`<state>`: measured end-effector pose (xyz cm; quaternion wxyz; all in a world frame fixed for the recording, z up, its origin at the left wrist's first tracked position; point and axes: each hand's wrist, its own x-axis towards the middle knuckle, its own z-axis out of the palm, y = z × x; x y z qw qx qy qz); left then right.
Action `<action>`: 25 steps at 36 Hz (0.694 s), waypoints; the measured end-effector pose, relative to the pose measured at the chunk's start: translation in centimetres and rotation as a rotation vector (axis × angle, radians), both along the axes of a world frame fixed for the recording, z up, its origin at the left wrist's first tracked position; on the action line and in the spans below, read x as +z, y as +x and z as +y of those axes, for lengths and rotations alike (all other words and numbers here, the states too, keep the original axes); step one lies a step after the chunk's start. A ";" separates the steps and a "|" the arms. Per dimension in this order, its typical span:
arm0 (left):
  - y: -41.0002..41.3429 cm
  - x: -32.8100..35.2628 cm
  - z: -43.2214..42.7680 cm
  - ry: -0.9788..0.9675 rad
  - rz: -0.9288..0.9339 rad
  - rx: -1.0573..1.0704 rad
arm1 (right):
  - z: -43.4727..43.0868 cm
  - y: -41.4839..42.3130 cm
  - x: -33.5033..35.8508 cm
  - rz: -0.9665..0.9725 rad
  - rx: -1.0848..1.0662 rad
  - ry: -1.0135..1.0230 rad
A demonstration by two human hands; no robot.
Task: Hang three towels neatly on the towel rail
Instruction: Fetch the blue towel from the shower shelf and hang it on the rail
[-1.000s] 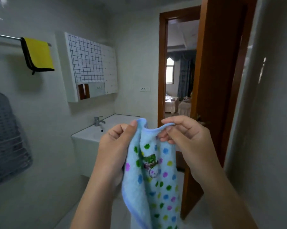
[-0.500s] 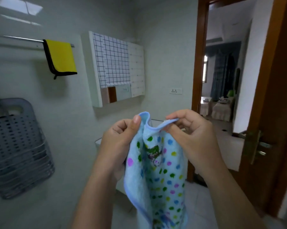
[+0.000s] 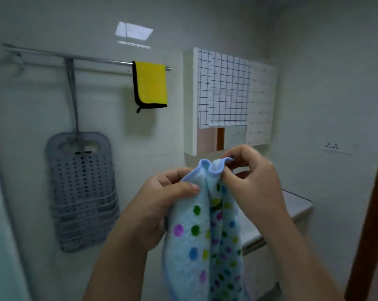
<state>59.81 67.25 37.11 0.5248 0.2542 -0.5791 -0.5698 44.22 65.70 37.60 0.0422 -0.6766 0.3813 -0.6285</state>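
Note:
A light-blue towel with coloured dots (image 3: 196, 242) hangs bunched between both hands in the lower middle of the view. My left hand (image 3: 155, 205) pinches its top edge with thumb and fingers. My right hand (image 3: 251, 177) pinches the same edge just to the right, the two hands close together. High on the left wall runs a metal towel rail (image 3: 92, 58). A yellow towel with black trim (image 3: 150, 84) hangs folded over the rail's right end. The towel's lower part runs out of view.
A grey perforated plastic basket (image 3: 81, 190) hangs from the rail by a strap. A white wall cabinet (image 3: 190, 101) with a checked cloth over its front stands right of the rail. A white basin counter (image 3: 296, 205) lies behind my right hand; a brown door frame (image 3: 372, 213) is at the right edge.
My view has swung left, so the rail, basket and yellow towel now sit near the middle and the doorway is gone. Both hands keep pinching the dotted towel, its top edge more bunched.

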 end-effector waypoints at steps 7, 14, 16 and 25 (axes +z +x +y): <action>1.4 -0.9 -5.7 -0.073 0.031 0.224 | -8.0 3.9 -1.0 0.034 0.033 -0.053; 5.8 -1.5 -13.0 -0.069 0.012 0.313 | -16.6 8.7 -1.6 -0.042 0.152 -0.014; 7.0 -1.3 -15.1 -0.093 -0.033 0.307 | -19.1 10.2 -1.4 -0.083 0.230 0.048; 11.9 1.6 -24.6 -0.204 -0.227 0.256 | -30.3 15.0 1.5 -0.214 0.329 0.064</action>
